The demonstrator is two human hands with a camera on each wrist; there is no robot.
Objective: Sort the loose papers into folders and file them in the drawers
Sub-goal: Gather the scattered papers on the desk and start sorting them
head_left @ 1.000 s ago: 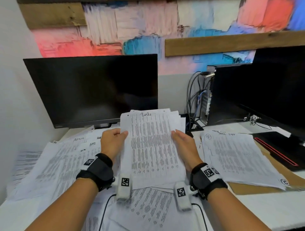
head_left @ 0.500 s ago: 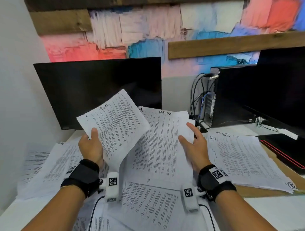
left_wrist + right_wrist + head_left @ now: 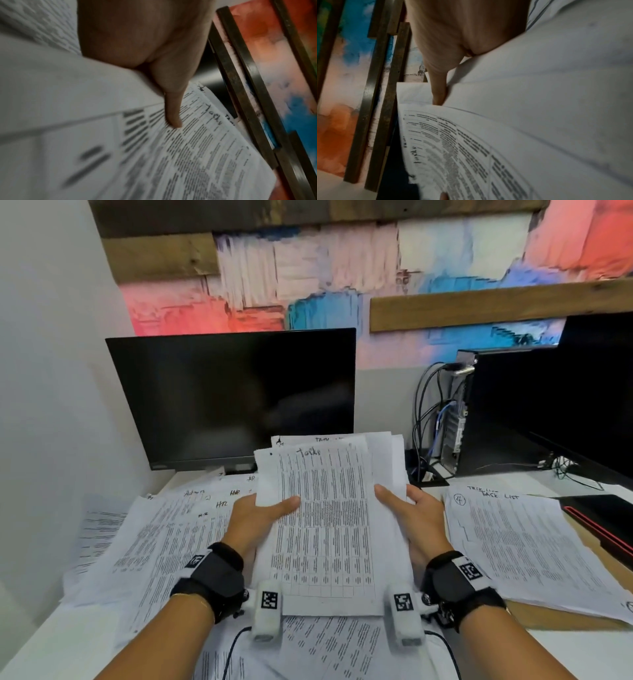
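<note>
Two hands hold one stack of papers (image 3: 329, 518) in front of the left monitor (image 3: 236, 398), lifted above the worktop (image 3: 30, 655). The left hand (image 3: 255, 520) pinches the left edge of the stack, its thumb (image 3: 172, 108) lying on the printed top sheet. The right hand (image 3: 412, 517) pinches the right edge in the same way. More loose sheets (image 3: 161, 539) lie spread on the worktop to the left of the stack, and another pile (image 3: 527, 542) rests on a brown folder (image 3: 555, 616) to its right.
</note>
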